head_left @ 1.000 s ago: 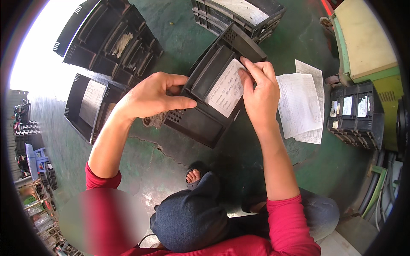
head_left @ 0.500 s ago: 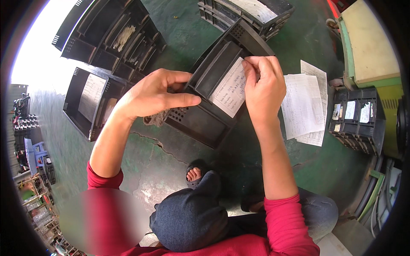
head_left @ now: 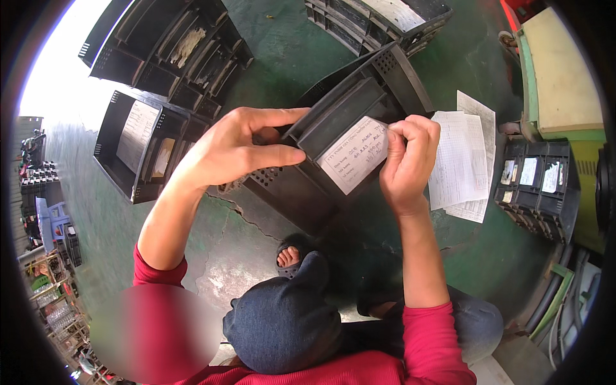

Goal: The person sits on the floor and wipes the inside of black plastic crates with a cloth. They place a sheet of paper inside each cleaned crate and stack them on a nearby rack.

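Observation:
A black plastic crate (head_left: pixel 346 114) is tilted in front of me. My left hand (head_left: pixel 234 147) is closed on its left edge, thumb on the near side and fingers on the far side. A white paper label (head_left: pixel 353 157) with handwriting lies over the crate's side panel, and its near end sticks out past the panel. My right hand (head_left: pixel 410 160) pinches the label's upper right corner between thumb and bent fingers. How much of the label's back touches the crate, I cannot tell.
Black crates (head_left: pixel 167 48) are stacked at the far left, with another labelled crate (head_left: pixel 131 144) below them. More crates (head_left: pixel 378 25) stand at the far side. Written sheets (head_left: pixel 459 160) lie on the green floor to the right, beside a smaller stack of crates (head_left: pixel 539 183).
My right hand has moved a little right and nearer, still pinching the label's corner. The label has shifted and turned with it. The crate has tilted slightly under my left hand.

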A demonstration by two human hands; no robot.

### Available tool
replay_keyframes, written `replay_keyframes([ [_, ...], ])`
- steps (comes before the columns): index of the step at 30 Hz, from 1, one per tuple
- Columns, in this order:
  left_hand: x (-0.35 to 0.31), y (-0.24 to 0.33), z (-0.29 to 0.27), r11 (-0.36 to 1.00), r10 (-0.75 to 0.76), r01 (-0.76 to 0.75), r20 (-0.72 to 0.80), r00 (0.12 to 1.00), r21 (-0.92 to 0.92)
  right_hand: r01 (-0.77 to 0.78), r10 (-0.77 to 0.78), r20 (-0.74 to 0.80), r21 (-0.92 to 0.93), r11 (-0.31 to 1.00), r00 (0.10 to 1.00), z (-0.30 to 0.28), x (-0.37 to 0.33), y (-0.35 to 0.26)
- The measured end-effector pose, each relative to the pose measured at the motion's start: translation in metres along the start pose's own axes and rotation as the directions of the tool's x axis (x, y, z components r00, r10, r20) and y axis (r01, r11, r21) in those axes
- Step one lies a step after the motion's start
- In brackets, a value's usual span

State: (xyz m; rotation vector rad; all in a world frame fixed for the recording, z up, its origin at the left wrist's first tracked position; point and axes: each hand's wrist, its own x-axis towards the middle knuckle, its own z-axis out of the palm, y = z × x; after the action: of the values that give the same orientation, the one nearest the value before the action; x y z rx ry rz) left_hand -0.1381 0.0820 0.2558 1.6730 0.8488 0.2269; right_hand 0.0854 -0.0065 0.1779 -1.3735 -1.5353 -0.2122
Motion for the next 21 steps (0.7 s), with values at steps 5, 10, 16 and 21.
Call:
replay_keyframes([
  [5, 0.002, 0.004, -0.010, 0.998, -0.064, 0.064, 0.056, 0.996, 0.001, -0.025, 0.019, 0.059, 0.100, 0.995, 0.998, -0.009, -0.001, -0.001],
  [10, 0.002, 0.000, -0.017, 0.994, -0.025, 0.028, 0.028, 0.999, -0.106, -0.220, 0.193, 0.135, 0.224, 0.950, 0.972, -0.016, 0.023, -0.008],
  [16, 0.001, 0.026, -0.027, 0.857, 0.061, -0.050, -0.006, 0.998, 0.514, -0.048, 0.031, 0.188, 0.090, 0.995, 0.982, -0.013, 0.031, -0.002],
  [21, 0.024, 0.042, 0.010, 0.460, 0.563, -0.133, -0.173, 0.808, 0.878, -0.049, 0.031, 0.169, 0.103, 0.993, 0.985, -0.007, 0.036, 0.001],
])
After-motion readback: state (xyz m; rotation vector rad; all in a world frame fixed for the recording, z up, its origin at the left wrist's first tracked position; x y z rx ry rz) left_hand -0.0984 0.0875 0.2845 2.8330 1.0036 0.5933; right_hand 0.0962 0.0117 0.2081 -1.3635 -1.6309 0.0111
